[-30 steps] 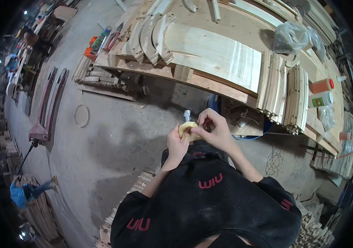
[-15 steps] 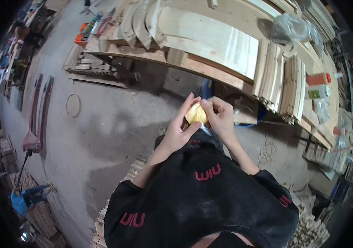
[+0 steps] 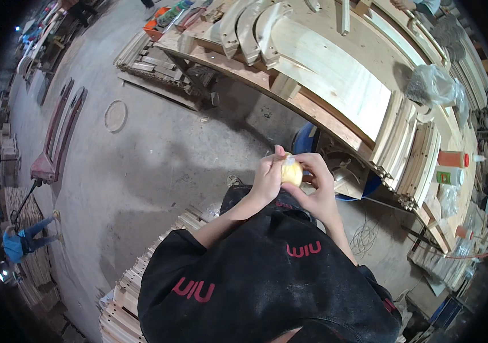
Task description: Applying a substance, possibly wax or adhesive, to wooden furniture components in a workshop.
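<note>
Both hands, left hand [image 3: 268, 178] and right hand [image 3: 316, 188], grip closed on a small yellow lump [image 3: 291, 173], possibly wrapped, near the wooden bench [image 3: 335, 74]

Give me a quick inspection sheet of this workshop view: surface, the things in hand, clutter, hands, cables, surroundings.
Surface: wooden workbench carrying a wide pale board, with curved wooden parts at its far end.
Things in hand: small yellow object, pinched between both hands at chest height, in front of the bench.
Clutter: clear plastic bag, orange-capped bottle and green-labelled bottle on the bench's right side.
Hands: left hand and right hand both closed on the yellow object.
Cables: loose coil of wire on the concrete floor.
Surroundings: pallet jack, stacked wooden slats, blue bucket under the bench, a person in blue far left.
</note>
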### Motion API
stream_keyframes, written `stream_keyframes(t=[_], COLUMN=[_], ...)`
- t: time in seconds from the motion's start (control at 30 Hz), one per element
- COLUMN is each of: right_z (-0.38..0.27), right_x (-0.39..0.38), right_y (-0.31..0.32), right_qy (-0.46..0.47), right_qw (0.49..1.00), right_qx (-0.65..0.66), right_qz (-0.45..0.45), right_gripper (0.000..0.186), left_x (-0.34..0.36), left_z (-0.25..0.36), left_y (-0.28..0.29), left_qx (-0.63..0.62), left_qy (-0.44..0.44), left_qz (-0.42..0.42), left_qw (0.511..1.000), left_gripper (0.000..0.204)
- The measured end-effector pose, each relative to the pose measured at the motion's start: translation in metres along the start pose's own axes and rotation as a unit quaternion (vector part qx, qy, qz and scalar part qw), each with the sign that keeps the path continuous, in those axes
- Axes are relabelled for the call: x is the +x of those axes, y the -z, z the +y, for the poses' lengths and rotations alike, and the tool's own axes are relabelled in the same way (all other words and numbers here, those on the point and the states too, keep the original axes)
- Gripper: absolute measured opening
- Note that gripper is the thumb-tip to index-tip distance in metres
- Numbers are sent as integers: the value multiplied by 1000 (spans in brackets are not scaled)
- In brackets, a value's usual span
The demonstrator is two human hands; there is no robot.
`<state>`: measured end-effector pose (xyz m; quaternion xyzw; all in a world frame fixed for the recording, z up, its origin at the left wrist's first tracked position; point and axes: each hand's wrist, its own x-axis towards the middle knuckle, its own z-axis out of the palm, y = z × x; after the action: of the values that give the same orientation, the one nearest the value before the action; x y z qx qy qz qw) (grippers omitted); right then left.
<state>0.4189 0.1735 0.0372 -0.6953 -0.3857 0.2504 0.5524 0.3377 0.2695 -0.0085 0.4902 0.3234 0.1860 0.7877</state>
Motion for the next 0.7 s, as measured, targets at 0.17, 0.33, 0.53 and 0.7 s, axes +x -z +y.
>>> stream_keyframes(t=[0.17, 0.33, 0.53, 0.7], right_z=[17, 32, 12, -4], right_x=[6, 15, 27, 33], right_y=[-1, 2, -1, 1], right_qy=[-70, -62, -90, 21], right_qw=[987, 985, 992, 997], right_qx=[-23, -39, 56, 8], right_qz=[144, 157, 61, -78], right_gripper=[10, 12, 22, 48], left_x=[3, -2, 5, 12], left_z=[-7, 17, 2, -11], left_y=[2, -4, 8, 21], left_qx=[108, 172, 188, 53], left_qy=[-105, -227, -250, -166], left_qz=[-58, -139, -35, 95], left_qw=[987, 948, 949, 980], left_gripper=[41, 51, 14, 27])
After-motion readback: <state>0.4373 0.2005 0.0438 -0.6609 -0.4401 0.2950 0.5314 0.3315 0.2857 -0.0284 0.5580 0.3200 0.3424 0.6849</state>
